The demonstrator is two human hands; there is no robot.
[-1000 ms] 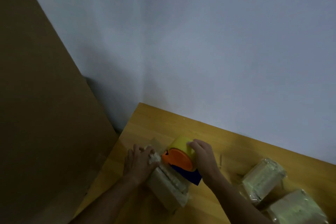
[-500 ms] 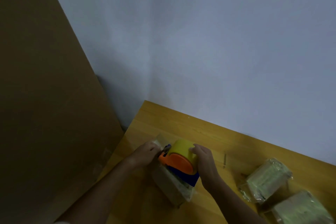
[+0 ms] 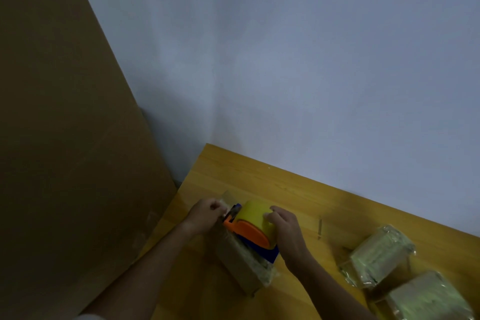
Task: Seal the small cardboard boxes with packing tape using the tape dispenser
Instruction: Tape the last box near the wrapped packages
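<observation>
A small cardboard box (image 3: pixel 240 266) lies on the wooden table (image 3: pixel 259 179), its top shiny with tape. On top of it sits the tape dispenser (image 3: pixel 253 232), orange and blue with a yellow tape roll. My right hand (image 3: pixel 287 234) grips the dispenser from the right side. My left hand (image 3: pixel 205 215) is at the box's far end, its fingers pinching the tape end by the dispenser's front. Two taped boxes lie to the right, one (image 3: pixel 378 257) nearer the wall and one (image 3: pixel 426 299) at the frame's bottom corner.
A large sheet of brown cardboard (image 3: pixel 65 138) leans against the wall left of the table. The pale wall (image 3: pixel 311 60) runs along the table's far edge. A thin small stick-like object (image 3: pixel 320 227) lies on the table between the boxes.
My left hand has moved from lying flat on the box to pinching at the dispenser's front. The dispenser has slid toward the box's far end. The view has shifted.
</observation>
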